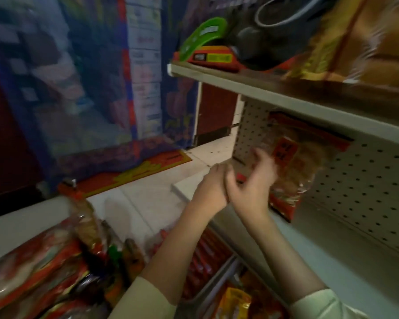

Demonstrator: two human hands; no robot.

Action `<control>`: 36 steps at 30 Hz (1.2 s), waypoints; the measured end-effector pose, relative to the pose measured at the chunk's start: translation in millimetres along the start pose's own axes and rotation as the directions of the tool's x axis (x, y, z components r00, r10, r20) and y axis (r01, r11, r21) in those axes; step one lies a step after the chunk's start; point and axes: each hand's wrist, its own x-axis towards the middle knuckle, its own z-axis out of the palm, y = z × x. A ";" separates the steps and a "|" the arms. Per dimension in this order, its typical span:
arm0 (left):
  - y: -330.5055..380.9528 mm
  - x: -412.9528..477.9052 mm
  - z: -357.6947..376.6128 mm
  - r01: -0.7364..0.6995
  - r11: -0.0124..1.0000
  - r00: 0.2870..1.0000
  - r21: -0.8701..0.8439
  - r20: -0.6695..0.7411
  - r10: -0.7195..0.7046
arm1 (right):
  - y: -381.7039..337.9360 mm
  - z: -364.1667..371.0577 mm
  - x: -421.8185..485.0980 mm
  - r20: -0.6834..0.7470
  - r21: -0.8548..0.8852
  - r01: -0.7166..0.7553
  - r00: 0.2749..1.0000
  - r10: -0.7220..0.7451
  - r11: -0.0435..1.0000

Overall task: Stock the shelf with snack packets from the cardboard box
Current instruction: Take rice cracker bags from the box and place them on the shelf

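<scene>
One snack packet [305, 162] on shelf [332, 247], right hand [251, 180] holding it

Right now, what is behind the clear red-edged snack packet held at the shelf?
A white perforated back panel shows around the clear red-edged snack packet. The stretch directly behind it is covered by the packet.

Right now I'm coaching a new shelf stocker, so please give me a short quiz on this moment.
1. True or false: the right hand touches the snack packet.
2. What stands directly behind that packet? A) pegboard panel B) glass door C) brick wall
3. Fill in: the waiting red packets lie low on the person's ____ side.

Key: 1 true; 2 A; 3 left.
</scene>
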 end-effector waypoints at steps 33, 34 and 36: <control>-206.1 -227.5 -148.9 0.718 0.687 0.694 0.112 -0.039 -0.719 | -133.6 233.3 -162.4 0.875 0.108 -0.566 0.444 0.192 0.817; -203.6 -226.2 -149.1 0.717 0.692 0.697 0.086 -0.046 -0.716 | -135.6 232.4 -162.9 0.862 0.096 -0.535 0.466 0.198 0.839; -200.4 -223.5 -149.1 0.704 0.709 0.710 0.048 -0.087 -0.699 | -136.8 229.4 -161.9 0.837 0.080 -0.489 0.507 0.208 0.868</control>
